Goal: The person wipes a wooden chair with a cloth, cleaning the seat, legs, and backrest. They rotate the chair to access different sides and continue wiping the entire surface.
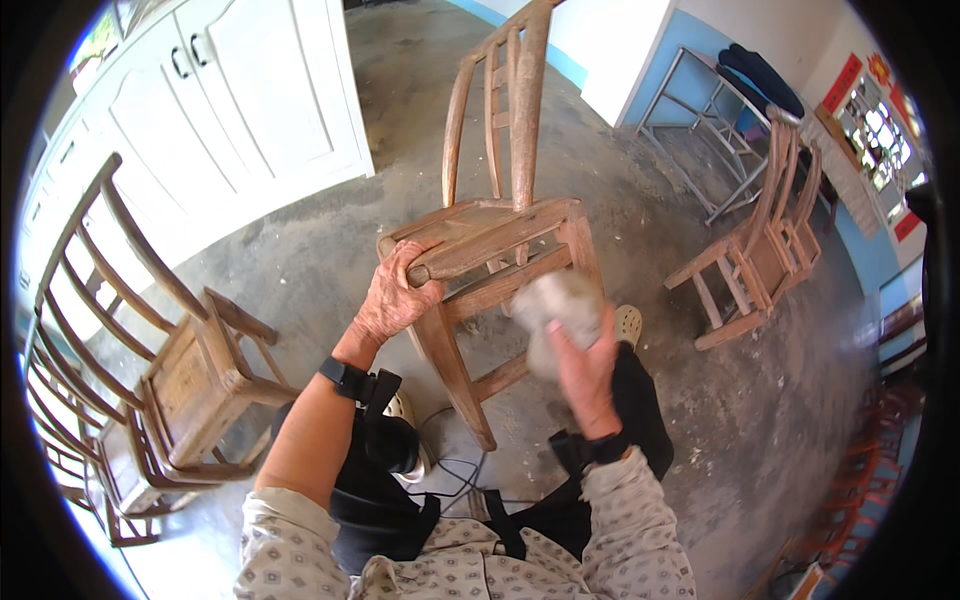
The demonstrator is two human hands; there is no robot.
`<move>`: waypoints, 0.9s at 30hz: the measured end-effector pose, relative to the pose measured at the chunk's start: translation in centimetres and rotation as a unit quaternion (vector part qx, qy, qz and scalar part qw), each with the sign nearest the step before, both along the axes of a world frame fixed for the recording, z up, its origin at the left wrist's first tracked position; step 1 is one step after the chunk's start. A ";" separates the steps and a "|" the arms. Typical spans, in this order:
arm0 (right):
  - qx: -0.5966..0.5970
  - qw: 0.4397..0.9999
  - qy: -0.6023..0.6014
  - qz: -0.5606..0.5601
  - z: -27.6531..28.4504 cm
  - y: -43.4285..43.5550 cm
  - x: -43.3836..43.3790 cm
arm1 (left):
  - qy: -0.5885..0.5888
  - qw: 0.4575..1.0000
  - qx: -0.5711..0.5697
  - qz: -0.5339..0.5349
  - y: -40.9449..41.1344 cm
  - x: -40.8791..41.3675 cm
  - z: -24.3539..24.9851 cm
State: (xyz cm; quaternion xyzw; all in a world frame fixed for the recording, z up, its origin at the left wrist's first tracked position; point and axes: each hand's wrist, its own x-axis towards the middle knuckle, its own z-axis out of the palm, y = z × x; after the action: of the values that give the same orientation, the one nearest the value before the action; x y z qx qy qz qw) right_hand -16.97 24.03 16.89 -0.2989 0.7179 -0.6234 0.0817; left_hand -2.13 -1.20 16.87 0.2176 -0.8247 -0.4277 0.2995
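A wooden chair (487, 232) stands tilted in front of me, its slatted back pointing away and its seat edge towards me. My left hand (400, 289) grips the near left corner of the seat frame, thumb and fingers wrapped round the wood. In my right hand (587, 360) is a bunched greyish cloth (559, 311), blurred, beside the chair's right front leg and rungs. Whether the cloth touches the wood I cannot tell. Black bands are round both my wrists.
Several wooden chairs (187, 375) stand in a row at my left, before white cabinets (247, 90). More wooden chairs (765, 262) are at the right, near a metal frame table (705, 120) with dark cloth on it. A black cable (457, 463) lies on the concrete floor between my feet.
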 end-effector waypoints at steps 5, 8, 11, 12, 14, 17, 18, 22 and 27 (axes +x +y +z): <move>0.020 0.990 0.113 -0.080 4.8 -4.5 -7.5 | 0.002 1.000 -0.004 -0.009 0.1 0.7 -0.1; 0.034 0.997 0.068 -0.009 4.3 -9.1 -7.6 | -0.014 0.999 -0.005 -0.032 0.2 1.3 0.0; 0.063 0.958 0.279 -0.010 2.4 -11.7 -3.0 | -0.029 0.997 0.020 -0.072 -0.4 1.7 -0.4; 0.050 0.955 0.291 0.028 2.1 -12.6 -1.1 | -0.027 0.996 0.007 -0.081 -0.6 1.8 -0.7; 0.013 0.929 0.357 0.099 1.8 -12.6 3.1 | -0.028 0.993 0.006 -0.114 -1.3 2.0 -1.1; 0.004 0.877 0.433 0.209 1.4 -11.5 6.7 | 0.041 0.955 0.143 -0.255 -2.3 2.4 -1.2; -0.001 0.884 0.423 0.200 1.2 -11.5 6.5 | 0.031 0.942 0.214 -0.256 -2.3 2.7 -1.2; 0.029 0.841 0.526 0.122 0.3 -10.8 1.3 | 0.010 0.983 0.037 -0.178 -1.6 3.3 -0.5; 0.171 0.886 0.430 -0.041 1.8 -8.8 -7.5 | -0.057 0.989 0.045 -0.131 -0.9 3.3 0.2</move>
State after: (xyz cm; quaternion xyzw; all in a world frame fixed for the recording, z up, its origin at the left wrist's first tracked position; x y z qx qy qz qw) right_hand -24.46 15.25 18.65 -0.4897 0.7894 -0.3045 -0.2107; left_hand 1.12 -2.15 17.10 0.1453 -0.8416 -0.4868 0.1834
